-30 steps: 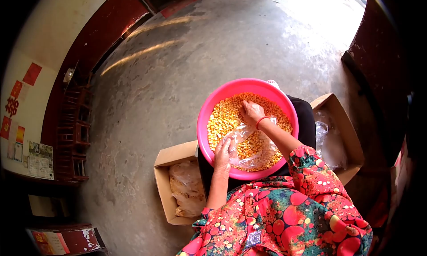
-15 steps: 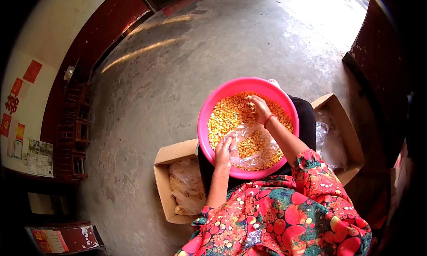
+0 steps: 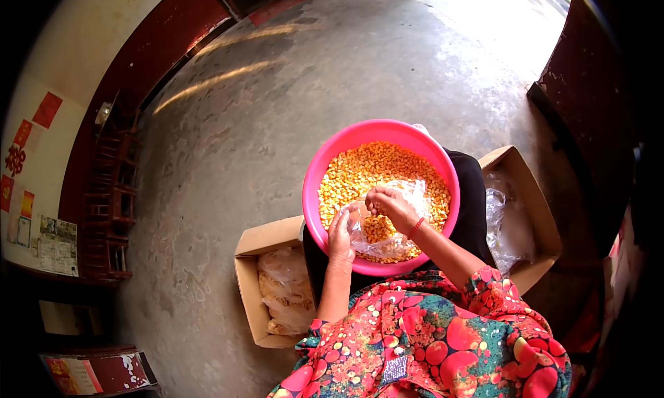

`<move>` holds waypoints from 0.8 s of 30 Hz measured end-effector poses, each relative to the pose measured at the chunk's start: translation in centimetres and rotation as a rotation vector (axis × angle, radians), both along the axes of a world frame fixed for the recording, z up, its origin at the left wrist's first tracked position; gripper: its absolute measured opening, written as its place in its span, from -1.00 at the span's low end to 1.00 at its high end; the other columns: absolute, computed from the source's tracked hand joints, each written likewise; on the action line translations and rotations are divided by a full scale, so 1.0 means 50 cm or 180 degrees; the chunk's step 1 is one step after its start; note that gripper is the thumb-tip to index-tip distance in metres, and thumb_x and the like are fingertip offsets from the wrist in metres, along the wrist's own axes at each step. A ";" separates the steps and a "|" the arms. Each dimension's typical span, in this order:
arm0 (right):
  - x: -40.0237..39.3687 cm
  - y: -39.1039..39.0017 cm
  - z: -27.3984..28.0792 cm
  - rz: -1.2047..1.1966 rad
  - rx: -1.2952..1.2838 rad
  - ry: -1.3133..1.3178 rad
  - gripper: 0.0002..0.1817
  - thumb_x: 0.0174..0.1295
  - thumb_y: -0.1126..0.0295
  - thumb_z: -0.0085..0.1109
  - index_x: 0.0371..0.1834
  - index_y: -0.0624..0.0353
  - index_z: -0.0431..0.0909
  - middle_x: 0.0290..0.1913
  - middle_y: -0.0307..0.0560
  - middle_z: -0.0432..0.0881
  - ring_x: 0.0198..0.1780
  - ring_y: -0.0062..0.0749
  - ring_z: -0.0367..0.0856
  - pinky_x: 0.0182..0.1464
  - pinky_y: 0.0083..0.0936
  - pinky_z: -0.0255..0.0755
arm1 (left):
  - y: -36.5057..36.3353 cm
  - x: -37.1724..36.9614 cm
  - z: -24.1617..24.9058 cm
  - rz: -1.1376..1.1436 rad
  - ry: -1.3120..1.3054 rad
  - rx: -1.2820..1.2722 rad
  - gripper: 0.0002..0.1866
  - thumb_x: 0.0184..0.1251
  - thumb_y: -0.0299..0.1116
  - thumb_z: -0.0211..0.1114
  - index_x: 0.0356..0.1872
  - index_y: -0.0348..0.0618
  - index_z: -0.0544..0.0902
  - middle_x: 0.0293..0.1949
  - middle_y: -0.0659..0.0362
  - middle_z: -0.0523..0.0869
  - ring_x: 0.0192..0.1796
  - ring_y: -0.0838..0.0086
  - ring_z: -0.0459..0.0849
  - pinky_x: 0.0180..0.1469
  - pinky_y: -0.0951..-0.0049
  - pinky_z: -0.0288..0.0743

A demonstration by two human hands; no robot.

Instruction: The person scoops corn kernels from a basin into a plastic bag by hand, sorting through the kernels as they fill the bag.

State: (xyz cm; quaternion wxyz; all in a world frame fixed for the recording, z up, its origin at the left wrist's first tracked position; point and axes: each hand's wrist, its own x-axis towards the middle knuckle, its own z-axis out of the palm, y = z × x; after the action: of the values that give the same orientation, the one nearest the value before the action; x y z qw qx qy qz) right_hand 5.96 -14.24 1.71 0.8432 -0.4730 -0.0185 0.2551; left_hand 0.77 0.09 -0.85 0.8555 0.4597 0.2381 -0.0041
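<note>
A pink basin (image 3: 325, 163) full of yellow corn kernels (image 3: 366, 171) rests on my lap. A clear plastic bag (image 3: 387, 244) part-filled with kernels lies in its near half. My left hand (image 3: 340, 233) pinches the bag's left edge and holds the mouth apart. My right hand (image 3: 391, 205), with a red band at the wrist, is cupped over the bag's mouth, fingers curled around kernels.
An open cardboard box (image 3: 250, 287) with filled plastic bags stands on the concrete floor at my left. A second box (image 3: 529, 197) with clear empty bags stands at my right. A dark wooden rack (image 3: 111, 204) lines the far left wall.
My right hand has come back from the far side of the basin to the bag's mouth, carrying kernels. My left hand has stayed on the bag's edge.
</note>
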 end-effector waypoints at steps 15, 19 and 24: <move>-0.049 -0.038 0.041 0.0217 -0.2540 -0.3237 -0.89 -0.09 0.43 0.16 -0.46 0.16 0.55 -0.29 -0.05 0.52 -0.20 -0.16 0.47 -0.12 -0.33 0.35 | -0.003 -0.002 0.016 -0.0087 0.0031 -0.0180 -0.81 0.27 -0.36 0.02 -0.20 -0.22 0.51 -0.57 0.36 0.44 -0.60 0.75 0.35 -0.58 0.78 0.23; 0.024 -0.099 0.023 -0.0695 -0.3680 -0.3035 -0.88 -0.06 0.43 0.14 -0.42 0.14 0.49 -0.28 -0.06 0.47 -0.20 -0.15 0.44 -0.13 -0.31 0.35 | -0.001 -0.003 0.020 -0.0132 0.0043 -0.0035 -0.83 0.28 -0.34 0.01 -0.24 -0.14 0.53 -0.65 0.42 0.37 -0.67 0.81 0.24 -0.69 0.81 0.08; 0.085 -0.160 -0.033 -0.0772 -0.4796 -0.2432 -0.81 -0.05 0.38 0.09 -0.35 0.22 0.46 -0.26 0.07 0.48 -0.16 -0.06 0.46 -0.14 -0.24 0.37 | -0.007 -0.005 0.033 0.0025 0.0030 -0.0012 -0.82 0.28 -0.32 0.00 -0.24 -0.10 0.54 -0.68 0.42 0.33 -0.70 0.80 0.21 -0.74 0.78 0.04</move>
State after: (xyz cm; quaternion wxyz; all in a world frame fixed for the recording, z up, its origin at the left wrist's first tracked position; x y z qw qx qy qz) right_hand 10.20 -22.24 0.07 0.2608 -0.9598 -0.0762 -0.0698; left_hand 0.53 -0.27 0.80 0.8553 0.4571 0.2440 -0.0034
